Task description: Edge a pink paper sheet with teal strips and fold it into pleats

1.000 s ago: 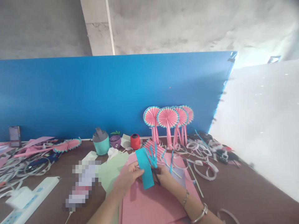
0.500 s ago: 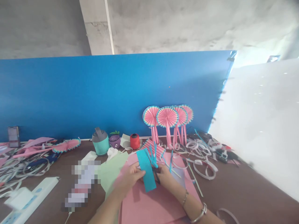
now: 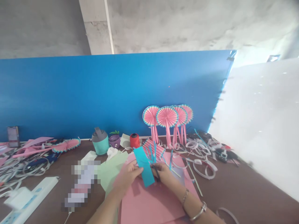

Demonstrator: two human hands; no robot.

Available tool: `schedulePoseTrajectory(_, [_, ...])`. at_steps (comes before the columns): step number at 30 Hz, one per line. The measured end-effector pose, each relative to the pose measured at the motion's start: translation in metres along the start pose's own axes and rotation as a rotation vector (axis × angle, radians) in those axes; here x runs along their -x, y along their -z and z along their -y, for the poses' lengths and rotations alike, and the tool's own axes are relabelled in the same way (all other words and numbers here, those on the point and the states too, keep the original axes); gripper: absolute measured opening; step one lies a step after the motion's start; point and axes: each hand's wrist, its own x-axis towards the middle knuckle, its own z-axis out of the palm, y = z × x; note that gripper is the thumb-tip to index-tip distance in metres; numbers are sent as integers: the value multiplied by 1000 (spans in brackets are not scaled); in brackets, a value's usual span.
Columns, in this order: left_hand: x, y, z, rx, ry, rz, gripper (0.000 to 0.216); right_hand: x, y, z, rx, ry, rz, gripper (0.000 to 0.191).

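Observation:
My left hand [image 3: 131,172] pinches a rectangular piece of turquoise paper [image 3: 144,169] by its left edge, thumb on top. Black scissors [image 3: 156,173] are in my right hand [image 3: 162,173], close against the paper's right edge; the fingers partly cover their handles. Several thin turquoise strips [image 3: 153,152] stand up just beyond the scissors, by the fingers of my right hand. Beneath both hands lies a stack of pink paper [image 3: 151,205], with green paper [image 3: 112,171] to its left. A pleated pink paper piece [image 3: 154,148] rests behind the strips.
Several round pink paper fans [image 3: 167,117] lean on the blue partition [image 3: 93,96]. A turquoise cup [image 3: 101,143], a purple pot [image 3: 115,141] and a red thread spool [image 3: 134,141] stand at the back. Curled white strips [image 3: 205,169] lie right, a power strip [image 3: 35,199] left.
The turquoise paper has shifted slightly left and up with my left hand. The thin strips stand more upright, and the scissors in my right hand have turned a little.

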Motion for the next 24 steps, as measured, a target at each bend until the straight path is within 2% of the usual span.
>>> schedulePoseTrajectory(4, [-5, 11, 9, -20, -25, -133, 34, 2, 2, 1, -153, -52, -50, 47])
schedulePoseTrajectory(9, [-10, 17, 18, -39, 12, -250, 39, 0, 8, -5, -384, -77, -138, 52])
schedulePoseTrajectory(12, [-11, 17, 19, -51, 23, -288, 40, -2, 12, -8, -298, -3, -184, 45])
schedulePoseTrajectory(16, [-11, 17, 19, -59, 28, -268, 38, -6, 15, -12, -205, 61, -232, 36])
schedulePoseTrajectory(20, [-11, 17, 19, -86, 37, -298, 37, -14, 17, -19, -197, 73, -299, 40])
schedulePoseTrajectory(22, [-10, 17, 18, -117, 53, -313, 37, -18, 18, -23, -217, 110, -359, 39])
schedulePoseTrajectory(24, [-10, 16, 17, -148, 68, -330, 37, -20, 20, -25, -210, 176, -360, 38])
